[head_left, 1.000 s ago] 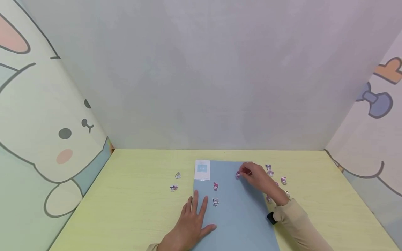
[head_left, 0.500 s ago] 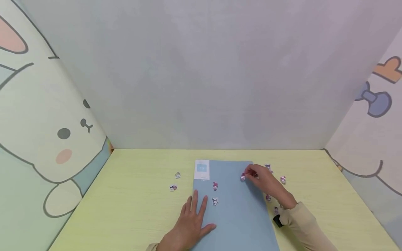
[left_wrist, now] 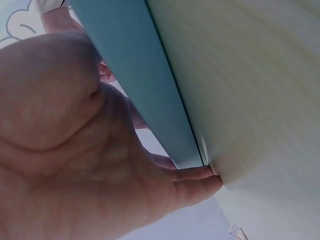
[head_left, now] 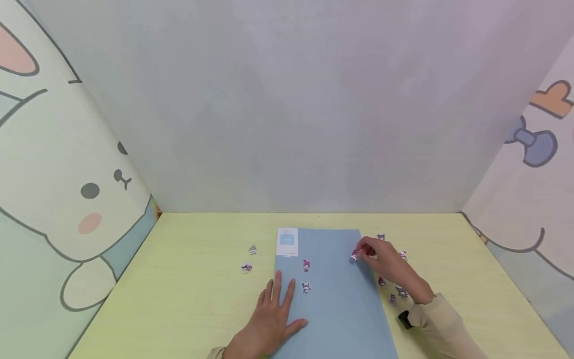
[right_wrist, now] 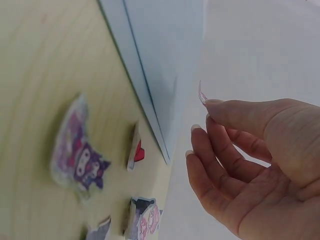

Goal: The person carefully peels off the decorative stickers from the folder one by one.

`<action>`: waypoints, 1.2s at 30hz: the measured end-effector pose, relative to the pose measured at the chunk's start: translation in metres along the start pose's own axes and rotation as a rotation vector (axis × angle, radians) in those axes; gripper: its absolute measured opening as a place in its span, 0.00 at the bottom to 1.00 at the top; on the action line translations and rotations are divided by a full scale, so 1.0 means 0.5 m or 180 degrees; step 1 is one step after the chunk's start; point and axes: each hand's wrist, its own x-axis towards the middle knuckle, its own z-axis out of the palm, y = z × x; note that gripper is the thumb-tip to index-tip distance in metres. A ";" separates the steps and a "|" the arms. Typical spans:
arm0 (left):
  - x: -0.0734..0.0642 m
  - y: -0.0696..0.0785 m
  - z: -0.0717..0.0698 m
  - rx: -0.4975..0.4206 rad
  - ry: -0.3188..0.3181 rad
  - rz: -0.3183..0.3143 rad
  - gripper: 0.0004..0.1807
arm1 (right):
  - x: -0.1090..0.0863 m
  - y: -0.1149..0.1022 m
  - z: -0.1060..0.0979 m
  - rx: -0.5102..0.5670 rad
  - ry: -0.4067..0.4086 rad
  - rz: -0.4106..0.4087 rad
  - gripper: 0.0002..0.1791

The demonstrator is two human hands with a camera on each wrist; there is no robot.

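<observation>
A light blue folder (head_left: 336, 309) lies on the table, with a white label at its top left. My left hand (head_left: 269, 321) rests on the folder's left side, fingers spread and straight; in the left wrist view some fingertips reach past its edge onto the table. Between thumb and fingertips my right hand (head_left: 389, 264) pinches a small cartoon sticker (head_left: 354, 256) just over the folder's upper right edge. From the right wrist that sticker (right_wrist: 202, 95) appears edge-on. Stuck or lying on the folder are a pink-hooded sticker (head_left: 306, 266) and, below it, a dark-eared sticker (head_left: 306, 287).
Two stickers lie left of the folder, one pale (head_left: 253, 250) and one purple and pink (head_left: 246, 268). Several more, including a dark purple sticker (head_left: 402, 292), are scattered on the right, partly under the right arm. A grey wall (head_left: 287, 124) rises behind the table.
My right hand has drawn right and slightly toward me, carrying the pinched sticker from farther in on the folder to near its right edge. The left hand stays in place.
</observation>
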 end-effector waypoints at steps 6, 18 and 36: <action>0.000 0.000 0.000 -0.0008 -0.0004 0.0004 0.47 | -0.011 0.003 -0.009 -0.0057 -0.0027 0.0014 0.08; 0.000 -0.002 0.002 0.0115 0.0120 0.0088 0.46 | -0.057 0.030 -0.036 -0.0188 0.0074 -0.0034 0.07; 0.001 -0.018 0.045 0.0222 0.0402 0.0145 0.47 | -0.084 0.055 -0.057 -0.0241 -0.0093 0.0368 0.06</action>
